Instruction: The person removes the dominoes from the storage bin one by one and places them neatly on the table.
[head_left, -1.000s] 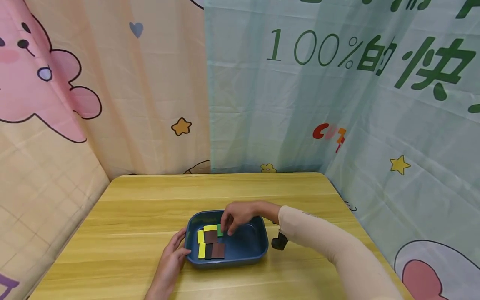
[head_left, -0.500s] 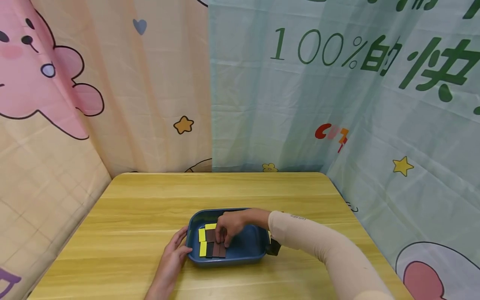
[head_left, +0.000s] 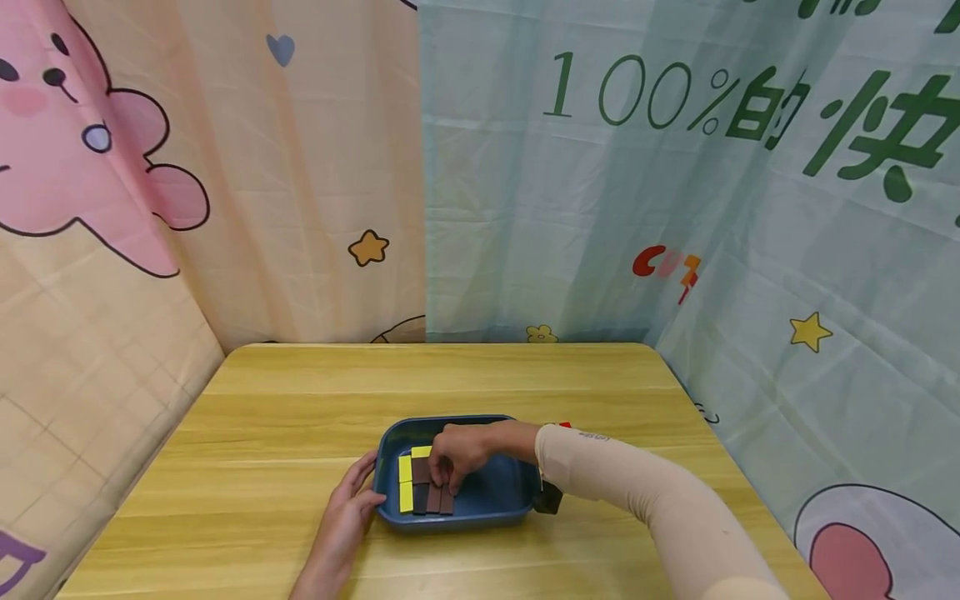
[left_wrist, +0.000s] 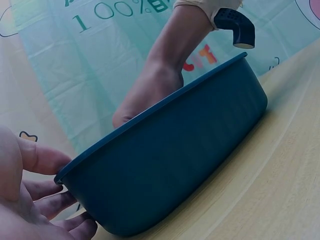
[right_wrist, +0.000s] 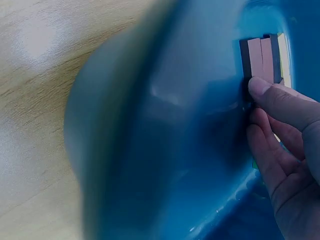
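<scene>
My left hand holds the left end of a blue plastic tub. In the left wrist view its thumb lies at the tub's rim, with the other fingers round the end wall. Inside the tub, my right hand reaches down with curled fingers and pinches at a small block among the brown ones, its colour mostly hidden. Small flat blocks lie side by side there: yellow, black and brown. A green block peeks out beneath the right fingers in the right wrist view.
The tub stands on a light wooden table. Printed curtains hang behind and along both sides. A black device is strapped at the right wrist, by the tub's right end. A red bit shows behind the sleeve.
My right hand has moved down and slightly left over the brown blocks, covering the green block in the head view, then stayed almost still. My left hand has kept its place on the tub.
</scene>
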